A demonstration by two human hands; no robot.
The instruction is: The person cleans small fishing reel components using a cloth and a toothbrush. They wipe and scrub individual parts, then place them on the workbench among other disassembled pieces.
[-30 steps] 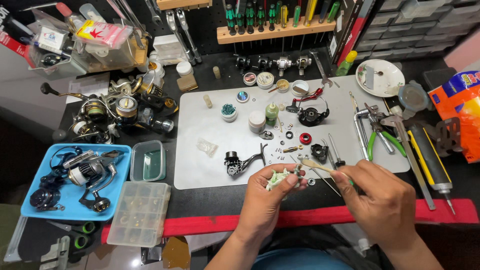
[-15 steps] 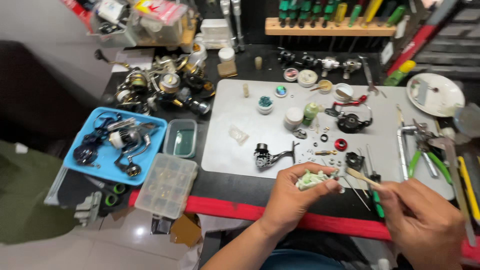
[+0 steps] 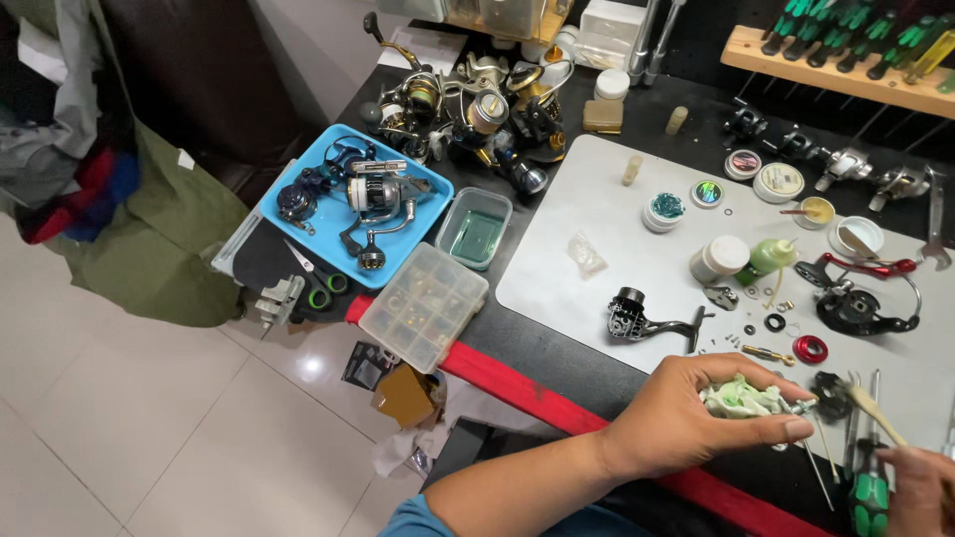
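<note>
The left hand (image 3: 696, 418) has its fingers (image 3: 791, 430) curled shut around a crumpled pale green cloth (image 3: 741, 400), cupping a small metal part that juts out toward the right; the cloth likely keeps grease off the skin and steadies the piece. The right hand (image 3: 920, 487) shows only at the picture's corner, pinching a thin wooden-handled brush (image 3: 875, 408) whose tip points at that part, so it can be worked while held.

Just beyond the fingers lie a red metal ring (image 3: 810, 349), a black washer (image 3: 775, 322) and a black reel body with a red handle (image 3: 856, 303), spread on a pale grey mat (image 3: 597, 288) so that small pieces stay visible. Further left on the black desk (image 3: 557, 348) sit a clear plastic compartment box (image 3: 423, 305) and a blue tray (image 3: 298, 234) holding 1 silver spinning reel (image 3: 383, 194).
</note>
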